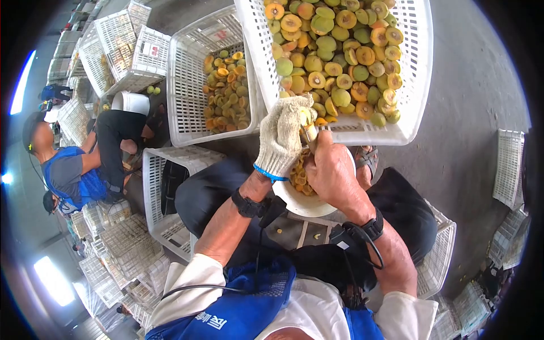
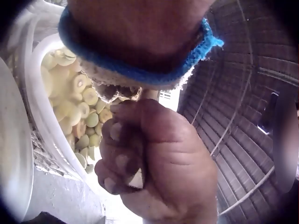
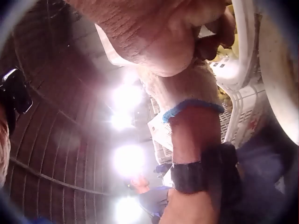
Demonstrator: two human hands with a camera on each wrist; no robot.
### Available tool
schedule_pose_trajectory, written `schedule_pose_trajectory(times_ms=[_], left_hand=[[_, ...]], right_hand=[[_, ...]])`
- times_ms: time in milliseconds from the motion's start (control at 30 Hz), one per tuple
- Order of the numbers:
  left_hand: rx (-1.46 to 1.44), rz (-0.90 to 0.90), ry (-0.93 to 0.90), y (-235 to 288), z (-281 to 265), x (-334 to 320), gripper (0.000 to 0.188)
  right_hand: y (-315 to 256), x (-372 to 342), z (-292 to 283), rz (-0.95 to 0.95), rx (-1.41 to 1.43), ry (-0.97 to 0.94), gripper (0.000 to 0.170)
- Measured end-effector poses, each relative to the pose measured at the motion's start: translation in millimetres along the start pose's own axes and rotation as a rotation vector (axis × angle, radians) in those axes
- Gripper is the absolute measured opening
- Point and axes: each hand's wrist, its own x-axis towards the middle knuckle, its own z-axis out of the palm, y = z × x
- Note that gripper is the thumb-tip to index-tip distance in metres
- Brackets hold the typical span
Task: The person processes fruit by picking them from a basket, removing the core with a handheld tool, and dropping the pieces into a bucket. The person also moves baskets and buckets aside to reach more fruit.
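In the head view the left hand (image 1: 281, 136), in a knitted glove with a blue cuff, grips a yellowish fruit piece (image 1: 306, 117) near the front wall of a crate. The bare right hand (image 1: 335, 173) curls round a small tool (image 1: 309, 134), whose metal part meets the fruit. Beneath both hands a white bucket (image 1: 310, 209) holds cut orange pieces (image 1: 300, 175). The left wrist view shows the right hand (image 2: 173, 158) with its fingers wrapped round a handle (image 2: 136, 179). In the right wrist view the glove (image 3: 182, 86) is partly behind the right hand (image 3: 154, 35).
A white crate (image 1: 416, 62) of halved fruit (image 1: 340, 56) stands ahead, touching or nearly touching another crate (image 1: 181, 85) with cut pieces (image 1: 226, 93). An open crate (image 1: 156, 187) holds a dark item at the left. Another person (image 1: 73, 164) sits at far left among stacked crates.
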Motion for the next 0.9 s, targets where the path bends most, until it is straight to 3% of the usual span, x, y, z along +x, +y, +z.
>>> schedule_pose_trajectory(times_ms=[200,267,333,400,467,567,733,800,900], left_hand=[[-0.127,-0.047,-0.006,-5.2,-4.4,0.2,0.026],[-0.013,0.057,-0.078,-4.7,-11.3,1.7,0.027],[-0.036,-0.005,-0.113,-0.6,-11.0,-1.2,0.029],[-0.217,-0.118,-0.044,-1.1,-2.6,-3.5,0.037],[-0.185,-0.138,-0.013,-3.7,3.8,-5.0,0.044],[-0.53,-0.297,0.057,-11.4,11.4,-3.6,0.045],[-0.411,-0.239,0.009,-13.3,8.6,-6.8,0.044],[-0.183,-0.164,0.027,-16.8,8.3,-4.8,0.039],[-0.085,-0.14,-0.034,-15.5,4.6,-3.0,0.034]], right_hand=[[2.2,1.8,-4.7,0.009,0.012,-0.038,0.021],[7.8,1.7,-4.6,-0.052,0.031,-0.038,0.021],[4.7,-3.9,-7.4,-0.081,-0.023,0.003,0.021],[4.3,-3.8,-11.5,-0.103,-0.082,0.045,0.021],[3.7,-3.8,-9.8,-0.084,-0.134,0.02,0.02],[7.8,-4.4,-5.7,-0.069,-0.149,0.04,0.02],[8.6,-5.5,-3.0,-0.046,-0.124,0.049,0.02],[10.6,-1.1,-6.8,-0.027,-0.124,-0.012,0.02],[13.2,-1.0,-10.4,-0.073,-0.045,-0.014,0.019]])
